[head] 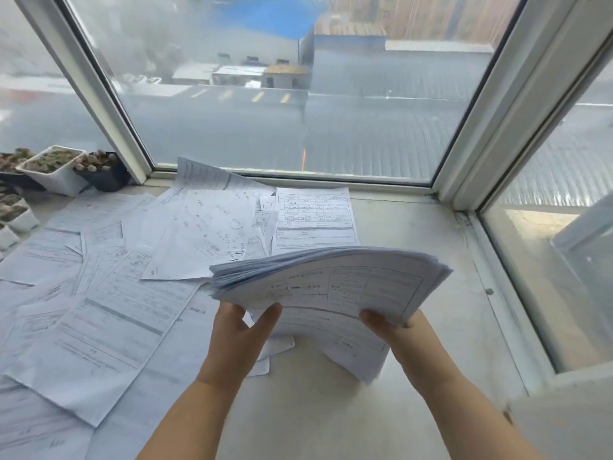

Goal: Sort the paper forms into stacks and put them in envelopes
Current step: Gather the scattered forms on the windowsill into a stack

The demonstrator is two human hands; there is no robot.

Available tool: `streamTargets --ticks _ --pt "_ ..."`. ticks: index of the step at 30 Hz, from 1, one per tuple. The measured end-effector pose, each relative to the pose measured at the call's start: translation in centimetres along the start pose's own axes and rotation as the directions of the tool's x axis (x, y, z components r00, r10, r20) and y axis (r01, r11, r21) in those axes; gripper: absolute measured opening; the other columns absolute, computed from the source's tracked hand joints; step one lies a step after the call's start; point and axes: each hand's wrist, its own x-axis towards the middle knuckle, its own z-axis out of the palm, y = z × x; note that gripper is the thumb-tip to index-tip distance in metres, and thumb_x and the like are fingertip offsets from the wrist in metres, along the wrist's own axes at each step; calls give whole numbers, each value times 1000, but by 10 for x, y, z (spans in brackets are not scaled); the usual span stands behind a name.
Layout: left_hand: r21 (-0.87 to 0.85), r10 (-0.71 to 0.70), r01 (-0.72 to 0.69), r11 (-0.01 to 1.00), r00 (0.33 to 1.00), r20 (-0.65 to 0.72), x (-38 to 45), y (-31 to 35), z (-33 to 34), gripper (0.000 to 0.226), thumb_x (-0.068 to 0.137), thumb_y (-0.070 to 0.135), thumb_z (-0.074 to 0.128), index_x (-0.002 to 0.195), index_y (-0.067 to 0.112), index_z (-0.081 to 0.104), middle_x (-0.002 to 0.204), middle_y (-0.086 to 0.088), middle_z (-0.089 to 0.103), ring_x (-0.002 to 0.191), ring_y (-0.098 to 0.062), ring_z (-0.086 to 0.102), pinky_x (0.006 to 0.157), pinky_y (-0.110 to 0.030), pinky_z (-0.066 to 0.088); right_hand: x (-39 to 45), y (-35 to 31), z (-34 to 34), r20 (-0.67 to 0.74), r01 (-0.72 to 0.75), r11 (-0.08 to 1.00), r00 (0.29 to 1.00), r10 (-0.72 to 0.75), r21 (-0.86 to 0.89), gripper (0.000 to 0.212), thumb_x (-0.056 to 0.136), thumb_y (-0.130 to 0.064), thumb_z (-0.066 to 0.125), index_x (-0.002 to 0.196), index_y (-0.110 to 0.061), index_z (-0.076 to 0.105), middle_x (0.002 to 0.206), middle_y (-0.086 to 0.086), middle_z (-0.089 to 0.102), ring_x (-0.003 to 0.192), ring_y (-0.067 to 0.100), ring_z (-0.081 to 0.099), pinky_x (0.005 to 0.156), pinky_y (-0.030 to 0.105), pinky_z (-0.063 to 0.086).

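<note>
A thick stack of printed paper forms [335, 283] is held above the white sill, its top sheet showing a ruled table. My left hand [240, 330] grips the stack's near left edge, thumb on top. My right hand [394, 330] grips its near right edge, the fingers hidden under the sheets. The stack bends upward in the middle and its near sheets droop toward the sill. Many loose forms [109, 293] lie scattered and overlapping across the left half of the sill. One form [315, 217] lies flat by itself near the window.
Small plant pots [54, 167] stand at the far left by the window frame [109, 104]. Bare white sill [414, 234] lies to the right, bounded by a side window [547, 260]. No envelope is visible.
</note>
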Motion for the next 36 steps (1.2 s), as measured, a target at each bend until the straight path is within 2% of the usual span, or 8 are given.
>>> streamTargets --ticks 2,4,8,16,19,24,29,36 --pt "86 -35 36 996 999 -21 -1 -1 7 33 89 22 66 107 -5 63 87 -14 65 88 -23 62 79 -26 51 0 3 1 -29 -33 999 999 33 1 34 74 -22 71 108 -27 68 108 -3 72 107 19 65 89 38 54" --pt "136 -2 9 991 999 -51 -2 4 9 26 94 14 58 98 -12 60 69 -5 60 72 -17 60 61 -18 46 1 2 0 -89 -64 998 994 61 -28 18 85 -13 71 96 -26 70 104 0 73 105 23 66 89 44 54" --pt "35 42 -44 998 998 56 -7 18 9 25 96 13 52 101 38 52 91 23 67 90 11 60 75 -5 44 -5 -3 -9 -206 -58 998 977 52 -20 24 88 -8 68 105 -24 67 102 -2 74 94 18 70 83 40 57" --pt "236 -394 340 910 886 245 -52 -39 58 32 94 11 48 126 17 46 123 3 58 108 -14 52 87 -18 35 -42 72 -25 -381 -424 869 870 313 -255 40 80 -4 64 116 -17 54 101 -2 66 89 16 63 76 33 49" --pt "290 -455 382 878 854 254 -58 -46 59 29 91 14 52 120 21 48 113 7 61 93 -7 54 69 -16 39 -52 78 -30 -478 -480 791 834 277 -379 58 82 -13 68 134 -18 43 119 2 56 99 17 58 81 36 47" --pt "510 -152 88 856 985 85 -45 -46 41 49 87 22 62 131 19 42 129 5 39 122 -17 37 101 -24 30 -46 81 -11 -317 -135 632 931 -183 -763 47 88 -23 66 132 -19 52 143 0 42 134 20 38 113 38 28" --pt "526 91 -206 825 967 237 18 -35 56 45 86 23 65 128 17 49 126 5 46 121 -14 41 98 -17 25 -34 128 20 -101 24 511 971 -215 -859 40 82 -50 47 117 -33 53 133 -5 46 117 19 45 109 36 28" --pt "681 17 -330 654 906 422 100 -36 122 77 85 44 62 147 17 24 152 -2 25 141 -21 20 116 -33 16 -29 170 13 -3 164 367 911 -413 -916 39 89 -51 42 121 -30 50 137 1 45 123 20 46 112 40 18"
